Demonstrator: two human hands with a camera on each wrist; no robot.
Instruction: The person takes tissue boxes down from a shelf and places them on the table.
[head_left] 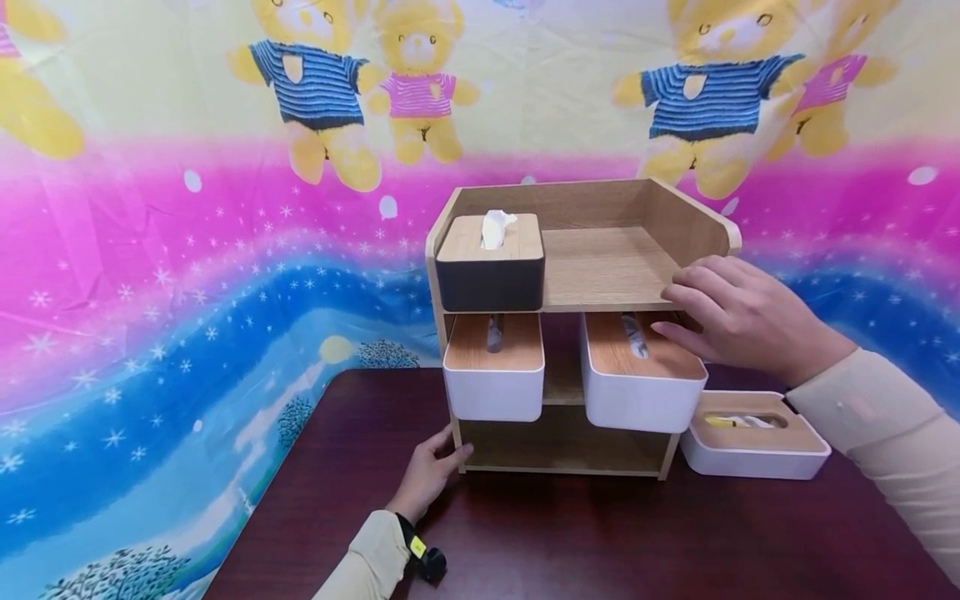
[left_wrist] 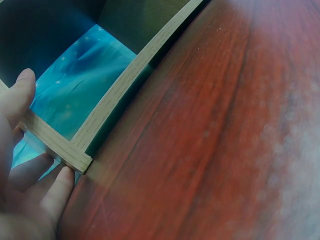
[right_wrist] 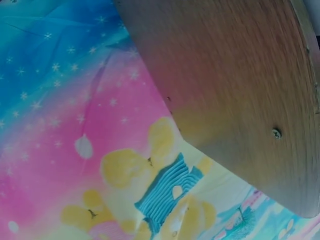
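Observation:
A light wooden desktop shelf with several tiers stands on the dark red table. Near its lower front corner, my left hand grips the left side panel, thumb on the inner face and fingers outside. My right hand holds the upper right front edge, fingers bent over the board and thumb lower down. The right wrist view shows the outer face of the right panel but not the hand. On the top tier sits a black tissue box with a wooden lid and a tissue poking out.
Two white tissue boxes, a left one and a right one, jut forward from the middle tier. A lower white box rests on the table at the right. Behind hangs a bear-print cloth.

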